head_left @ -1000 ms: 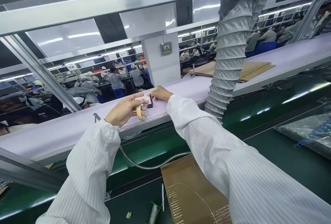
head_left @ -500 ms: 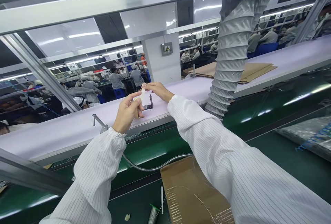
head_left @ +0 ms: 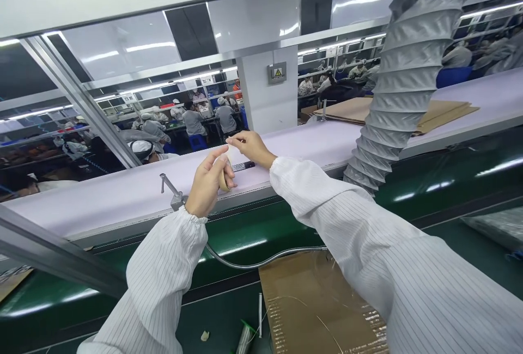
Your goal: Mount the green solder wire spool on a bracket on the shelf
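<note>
Here we are, looking out from our head, facing forward and down, both hands (head_left: 229,163) mid-view, our sleeves (head_left: 163,267) closer in.

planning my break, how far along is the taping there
Done, it seems: a pale strip is drawn off the tape roll.
In hand: the left hand holds the roll, the right hand pinches the strip's end.
Left, probably: sticking it down; no tape shows on the dark part's visible area.
</note>
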Tool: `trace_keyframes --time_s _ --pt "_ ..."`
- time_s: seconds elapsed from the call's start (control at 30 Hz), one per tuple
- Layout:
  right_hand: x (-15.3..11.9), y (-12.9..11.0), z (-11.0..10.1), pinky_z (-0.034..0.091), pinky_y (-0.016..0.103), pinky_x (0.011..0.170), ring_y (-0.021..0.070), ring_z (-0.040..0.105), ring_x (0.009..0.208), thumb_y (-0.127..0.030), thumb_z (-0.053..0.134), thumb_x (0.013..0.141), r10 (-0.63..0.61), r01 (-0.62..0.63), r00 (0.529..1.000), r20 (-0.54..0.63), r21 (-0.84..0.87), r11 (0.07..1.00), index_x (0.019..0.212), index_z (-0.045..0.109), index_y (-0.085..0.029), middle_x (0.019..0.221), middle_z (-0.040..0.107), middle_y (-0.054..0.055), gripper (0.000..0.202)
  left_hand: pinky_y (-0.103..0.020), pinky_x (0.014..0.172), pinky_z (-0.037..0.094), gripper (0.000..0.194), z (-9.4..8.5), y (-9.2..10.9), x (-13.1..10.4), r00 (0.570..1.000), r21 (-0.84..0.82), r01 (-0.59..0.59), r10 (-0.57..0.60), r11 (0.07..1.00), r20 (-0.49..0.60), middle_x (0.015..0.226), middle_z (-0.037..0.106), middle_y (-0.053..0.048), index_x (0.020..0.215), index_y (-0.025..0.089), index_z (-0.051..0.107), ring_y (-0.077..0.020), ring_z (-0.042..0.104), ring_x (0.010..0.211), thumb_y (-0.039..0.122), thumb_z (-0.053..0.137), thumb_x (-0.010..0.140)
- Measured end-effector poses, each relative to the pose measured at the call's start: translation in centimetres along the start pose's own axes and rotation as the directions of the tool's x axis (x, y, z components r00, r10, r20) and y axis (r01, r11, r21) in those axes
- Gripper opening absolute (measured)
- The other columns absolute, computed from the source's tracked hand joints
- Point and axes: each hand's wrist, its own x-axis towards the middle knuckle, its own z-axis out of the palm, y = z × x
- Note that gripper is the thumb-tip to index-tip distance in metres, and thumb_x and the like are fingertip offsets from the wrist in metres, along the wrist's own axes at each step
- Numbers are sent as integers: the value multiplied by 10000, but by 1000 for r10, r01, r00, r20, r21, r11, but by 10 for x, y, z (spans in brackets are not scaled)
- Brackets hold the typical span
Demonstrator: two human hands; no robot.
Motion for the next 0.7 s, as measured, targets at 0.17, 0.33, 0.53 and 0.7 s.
trace_keyframes --time_s 0.17,0.33,0.53,0.7 --pt "4 7 3 421 258 622 139 554 684 -465 653 859 88 -89 996 12 116 989 819 761 -159 759 663 2 327 -255 637 537 569 -3 -12 -11 996 112 -89 89 990 0 674 632 12 1411 190 466 -130 610 605 470 601 934" --pt "7 5 15 423 266 698 168 566 746 -440 668 841 155 -146 986 -55 144 979 800 757 -149 685 628 -6 307 -287 655 561 734 -3 -22 -27 987 143 -156 158 977 0 677 631 21 1542 218 291 -139 610 601 439 623 926" --pt "6 -2 36 411 266 678 186 563 768 -482 644 859 216 -206 972 -93 112 972 693 681 -159 687 611 17 365 -241 535 488 567 -11 -19 -32 959 174 -186 217 967 -181 581 513 52 1467 237 440 -109 486 491 465 558 961" --pt "4 -13 53 373 265 616 159 496 682 -545 634 842 251 -240 963 -94 118 964 680 654 -167 612 521 -11 413 -239 554 451 437 -21 -19 -33 909 179 -217 266 960 -322 629 476 37 1387 234 517 -112 455 547 367 530 970"
